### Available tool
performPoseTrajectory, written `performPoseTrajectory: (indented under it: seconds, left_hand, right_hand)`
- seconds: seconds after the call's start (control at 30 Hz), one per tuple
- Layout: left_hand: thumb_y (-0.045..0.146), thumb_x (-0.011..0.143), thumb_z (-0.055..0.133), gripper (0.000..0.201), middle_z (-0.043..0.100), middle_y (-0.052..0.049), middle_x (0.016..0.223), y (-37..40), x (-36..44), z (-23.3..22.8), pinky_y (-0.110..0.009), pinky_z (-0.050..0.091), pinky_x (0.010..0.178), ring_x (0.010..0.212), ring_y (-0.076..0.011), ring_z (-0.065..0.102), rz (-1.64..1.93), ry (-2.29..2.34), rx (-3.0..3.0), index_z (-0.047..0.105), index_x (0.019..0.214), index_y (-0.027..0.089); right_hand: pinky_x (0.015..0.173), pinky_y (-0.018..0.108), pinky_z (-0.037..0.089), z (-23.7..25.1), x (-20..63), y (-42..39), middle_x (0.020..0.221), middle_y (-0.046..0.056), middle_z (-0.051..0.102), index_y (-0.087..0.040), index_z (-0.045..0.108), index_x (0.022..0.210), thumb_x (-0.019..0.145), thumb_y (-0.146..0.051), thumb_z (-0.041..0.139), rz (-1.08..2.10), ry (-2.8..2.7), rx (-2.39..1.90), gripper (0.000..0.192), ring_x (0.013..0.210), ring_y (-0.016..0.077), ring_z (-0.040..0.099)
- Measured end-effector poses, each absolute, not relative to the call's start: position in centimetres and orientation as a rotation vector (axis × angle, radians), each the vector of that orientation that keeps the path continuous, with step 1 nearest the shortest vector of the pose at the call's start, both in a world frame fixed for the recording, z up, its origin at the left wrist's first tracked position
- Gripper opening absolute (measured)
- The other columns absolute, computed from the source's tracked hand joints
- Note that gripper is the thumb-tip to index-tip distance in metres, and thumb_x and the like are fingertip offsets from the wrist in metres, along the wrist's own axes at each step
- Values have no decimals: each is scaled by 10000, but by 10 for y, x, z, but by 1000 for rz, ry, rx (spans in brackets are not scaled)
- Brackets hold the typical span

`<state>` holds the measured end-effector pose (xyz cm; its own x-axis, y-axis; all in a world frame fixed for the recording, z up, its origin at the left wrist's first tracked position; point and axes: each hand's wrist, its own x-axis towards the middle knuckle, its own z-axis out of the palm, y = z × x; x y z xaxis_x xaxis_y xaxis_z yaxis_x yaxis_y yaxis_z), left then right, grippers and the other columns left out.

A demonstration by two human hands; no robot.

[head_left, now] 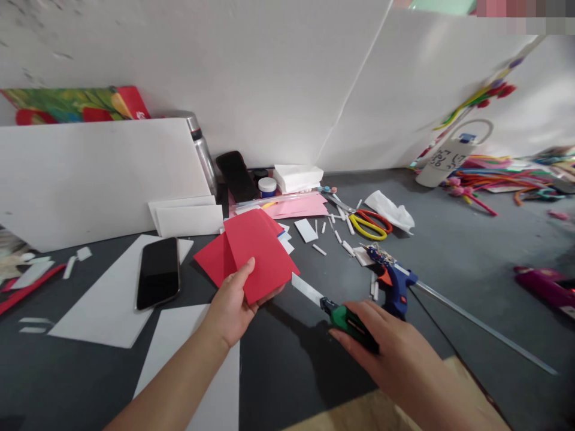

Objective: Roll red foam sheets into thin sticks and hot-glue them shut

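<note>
My left hand [233, 305] is closed around a red card [260, 257], thumb on its face and fingers beneath. Behind it lies another red sheet [211, 257], partly covered by the card. In my right hand [381, 335] is a green utility knife [353, 323], its long blade extended and pointing left. The blade tip is close to the card's right corner; I cannot tell whether they touch. Just beyond the right hand lies a blue hot glue gun [398, 287] with a clear glue stick [485, 332] extending from its back.
A black phone [158, 273] rests on white board [103, 299] at left. Scissors [369, 226], white scraps and crumpled tissue [390, 211] lie beyond the glue gun. A steel flask [204, 152], a white bottle [447, 158] and pipe cleaners [507, 176] stand or lie along the back.
</note>
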<state>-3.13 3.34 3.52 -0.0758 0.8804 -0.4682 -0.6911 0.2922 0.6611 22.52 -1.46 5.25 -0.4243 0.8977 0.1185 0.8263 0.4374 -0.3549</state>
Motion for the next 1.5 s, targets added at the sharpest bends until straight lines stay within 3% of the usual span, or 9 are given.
performPoseTrajectory:
  seconds: [0.73, 1.1, 1.2, 1.3, 1.4, 1.5]
  left_hand:
    - [196, 850, 726, 354, 754, -132, 1092, 34, -32, 37, -447, 650, 822, 954, -281, 744, 1340, 1030, 190, 631, 1190, 164]
    - [354, 870, 711, 354, 755, -152, 1048, 25, -23, 40, -402, 641, 799, 937, -281, 732, 1222, 1082, 416, 686, 1123, 107]
    - [380, 848, 730, 397, 756, -147, 1029, 21, -21, 42, -389, 641, 770, 902, -276, 735, 1177, 1112, 508, 682, 1129, 104]
    - [301, 816, 763, 386, 754, -146, 1034, 18, -19, 45, -387, 643, 741, 850, -273, 745, 1131, 1166, 599, 667, 1142, 118]
    - [246, 804, 766, 387, 755, -150, 1030, 14, -18, 49, -392, 644, 720, 816, -279, 755, 1059, 1157, 653, 641, 1155, 142]
    - [253, 822, 744, 419, 761, -162, 981, 11, -17, 54, -390, 643, 686, 761, -285, 763, 966, 1162, 677, 593, 1200, 149]
  right_hand:
    - [592, 266, 502, 58, 225, -19, 896, 54, 689, -225, 574, 1081, 992, -406, 493, 314, -2374, -1510, 217, 697, 187, 686]
    - [575, 294, 508, 54, 218, -17, 878, 65, 686, -214, 572, 1020, 976, -373, 513, 253, -2407, -1570, 175, 703, 222, 706]
    - [617, 288, 530, 50, 216, -18, 942, 85, 714, -207, 572, 1111, 954, -292, 514, 370, -2350, -1586, 188, 753, 218, 720]
    - [631, 311, 551, 48, 214, -17, 1032, 126, 718, -181, 463, 1363, 939, -226, 466, 370, -2364, -1549, 426, 768, 233, 732]
    - [617, 319, 552, 50, 212, -17, 982, 109, 697, -199, 313, 1512, 956, -192, 404, 379, -2452, -1504, 563, 706, 223, 719]
    - [598, 302, 532, 53, 211, -19, 933, 81, 662, -222, 258, 1547, 962, -166, 387, 407, -2515, -1511, 602, 677, 210, 706]
